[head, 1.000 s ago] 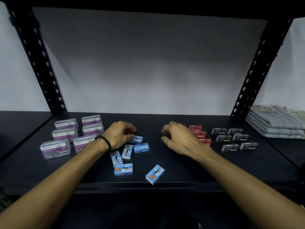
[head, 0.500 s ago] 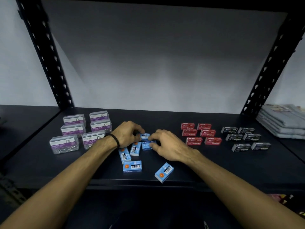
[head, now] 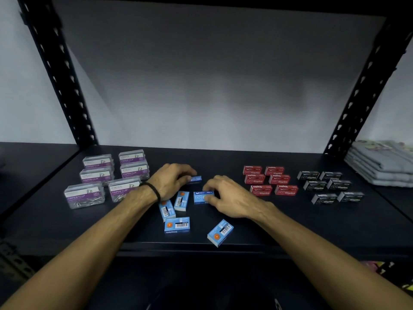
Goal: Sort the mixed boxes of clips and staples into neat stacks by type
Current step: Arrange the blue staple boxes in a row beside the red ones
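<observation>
Shelf: we see a dark metal shelf board carrying every box, with perforated black uprights at the back corners.
Paper clip boxes: at far left we count six clear boxes with purple labels, set in two columns; the front pair sits nearest the shelf edge.
Left hand: we see it palm down just right of the clip boxes, a black band on its wrist; its fingers curl over a blue staple box at the back, gripping it.
Loose blue boxes: we see two lying side by side below the left hand, barcodes up, one more flat nearer the shelf edge, and a fifth tilted at an angle, well toward the front.
Right hand: we see its thumb and fingers pinching another blue staple box, which lies flat on the shelf between the two hands.
Red staple boxes: right of the right hand we count six in two neat columns, close together.
Black staple boxes: further right, six more in the same two-column layout, apart from the red group.
Folded cloth: at far right we see a grey stack on the neighbouring shelf bay.
</observation>
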